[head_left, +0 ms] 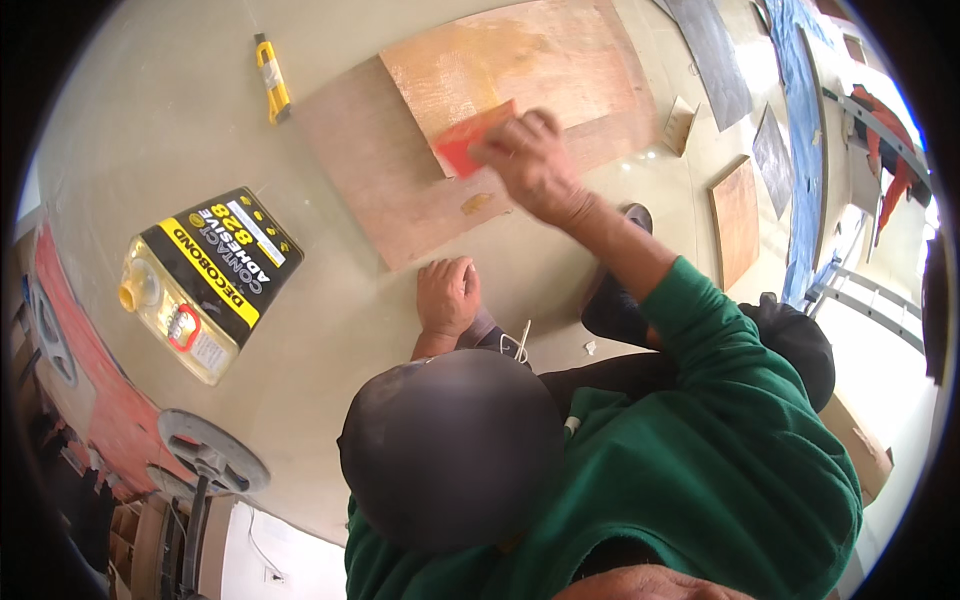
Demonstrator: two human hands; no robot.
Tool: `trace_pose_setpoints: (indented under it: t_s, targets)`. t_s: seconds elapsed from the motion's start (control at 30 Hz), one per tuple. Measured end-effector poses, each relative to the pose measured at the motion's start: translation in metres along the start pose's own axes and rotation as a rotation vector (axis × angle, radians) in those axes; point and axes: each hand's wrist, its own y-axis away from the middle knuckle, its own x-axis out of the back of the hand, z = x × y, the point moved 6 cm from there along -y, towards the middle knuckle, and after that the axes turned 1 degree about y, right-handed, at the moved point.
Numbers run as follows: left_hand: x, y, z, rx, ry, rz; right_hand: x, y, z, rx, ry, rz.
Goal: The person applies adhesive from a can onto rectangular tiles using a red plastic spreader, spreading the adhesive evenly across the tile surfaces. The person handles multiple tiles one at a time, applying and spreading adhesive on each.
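My right hand (529, 161), a little blurred, grips a red flat spreader (472, 140) over the lower left part of a thin wooden sheet (562, 67). A wet, glossy yellowish film covers part of that sheet. It lies on a larger plywood sheet (352, 161), which bears a small yellowish smear near its lower edge. My left hand (448, 296) rests on the floor, fingers loosely curled, below the larger sheet's bottom corner. Nothing shows in it, though its palm is hidden. To the left lies a Decobond contact adhesive can (225, 262) with a yellow cap.
A yellow snap-off utility knife (271, 79) lies at upper left. Wood offcuts (736, 221), grey sheet pieces (712, 60) and blue plastic sheeting (802, 150) are at right, with a ladder (874, 292) beyond. A grey wheel (214, 454) stands at lower left.
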Motion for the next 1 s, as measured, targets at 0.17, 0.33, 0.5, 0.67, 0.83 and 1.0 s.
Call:
trace_pose_setpoints:
  t_s: [0.17,0.33,0.5,0.67,0.83,1.0]
  targets:
    - [-0.002,-0.001,-0.004,-0.027,-0.001,-0.004,-0.033,0.045,-0.014,0.024,-0.093,-0.055]
    - [-0.001,0.001,-0.002,0.001,0.007,0.007,0.002,0.03,0.019,-0.214,-0.072,0.161]
    - [0.002,0.0,0.002,0.003,0.03,0.013,-0.009,0.02,0.017,-0.412,-0.041,0.046]
    - [0.001,0.001,0.0,0.003,0.006,-0.021,-0.019,0.009,-0.021,-0.373,-0.131,-0.072]
    - [0.0,0.001,0.0,-0.001,0.034,-0.012,-0.014,0.021,-0.036,-0.221,-0.187,-0.166]
    - [0.001,0.0,0.0,0.02,0.014,-0.021,0.028,-0.005,0.016,-0.158,-0.112,0.166]
